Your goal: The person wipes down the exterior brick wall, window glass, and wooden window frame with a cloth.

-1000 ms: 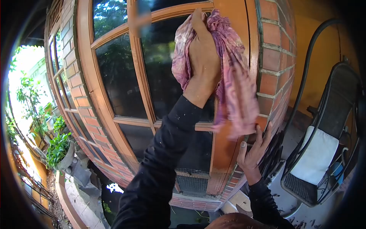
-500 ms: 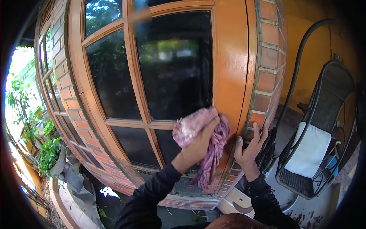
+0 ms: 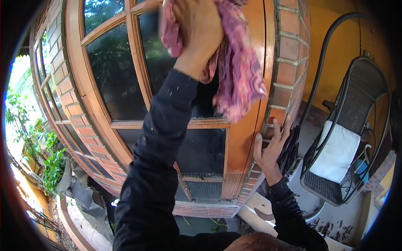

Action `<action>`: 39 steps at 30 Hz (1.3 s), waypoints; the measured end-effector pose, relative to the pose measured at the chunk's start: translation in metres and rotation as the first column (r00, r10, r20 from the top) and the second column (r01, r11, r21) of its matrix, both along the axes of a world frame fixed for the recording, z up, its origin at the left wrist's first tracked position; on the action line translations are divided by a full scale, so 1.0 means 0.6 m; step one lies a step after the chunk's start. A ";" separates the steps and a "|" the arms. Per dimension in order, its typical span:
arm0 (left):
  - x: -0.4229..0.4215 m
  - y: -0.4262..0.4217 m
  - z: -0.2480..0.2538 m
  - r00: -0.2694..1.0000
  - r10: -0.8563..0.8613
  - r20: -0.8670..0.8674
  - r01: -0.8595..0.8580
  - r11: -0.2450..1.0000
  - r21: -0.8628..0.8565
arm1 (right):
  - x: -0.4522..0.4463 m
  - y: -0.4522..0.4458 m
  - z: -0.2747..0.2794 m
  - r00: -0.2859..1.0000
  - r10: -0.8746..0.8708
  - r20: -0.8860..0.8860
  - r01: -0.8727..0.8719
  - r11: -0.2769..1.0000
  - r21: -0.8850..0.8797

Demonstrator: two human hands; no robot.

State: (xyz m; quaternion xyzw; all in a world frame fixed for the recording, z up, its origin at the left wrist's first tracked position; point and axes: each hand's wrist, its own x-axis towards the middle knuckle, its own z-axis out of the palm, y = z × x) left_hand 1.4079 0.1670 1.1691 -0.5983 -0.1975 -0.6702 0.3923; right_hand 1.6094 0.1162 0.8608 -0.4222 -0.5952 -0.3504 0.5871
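Note:
My left hand (image 3: pixel 199 27) is raised high at the window and closed on a pink and purple patterned cloth (image 3: pixel 243 71). The cloth's loose end hangs down over the orange wooden frame (image 3: pixel 251 113) and part of a dark glass pane (image 3: pixel 203 150) region. Dark panes with wooden bars lie behind my left forearm. My right hand (image 3: pixel 271 150) rests with fingers spread against the brick edge (image 3: pixel 284 94) to the right of the window. It holds nothing.
A dark wicker chair (image 3: pixel 364 92) with a white cushion (image 3: pixel 337 152) stands at the right, hung from a curved black pole (image 3: pixel 322 62). Wire mesh (image 3: pixel 203 190) runs along the window's bottom. Potted green plants (image 3: pixel 54 167) are at the left. Dry leaves (image 3: pixel 335 230) lie lower right.
My left hand has moved up the window with the cloth, from the lower crossbar to near the top of view. My right hand stays on the brick edge.

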 end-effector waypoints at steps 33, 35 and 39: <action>-0.274 0.082 -0.007 0.804 0.477 0.356 -0.483 0.872 -0.077 | 0.009 -0.032 -0.003 0.997 0.081 -0.004 -0.081 0.993 -0.090; -0.262 0.088 -0.037 0.835 0.303 0.460 -0.259 0.953 -0.157 | 0.001 -0.055 0.001 0.992 0.106 -0.062 -0.114 0.983 -0.144; -0.253 0.047 -0.266 0.877 0.339 0.340 -0.159 0.873 -0.461 | -0.005 -0.087 -0.029 0.957 0.176 -0.229 -0.225 0.951 -0.210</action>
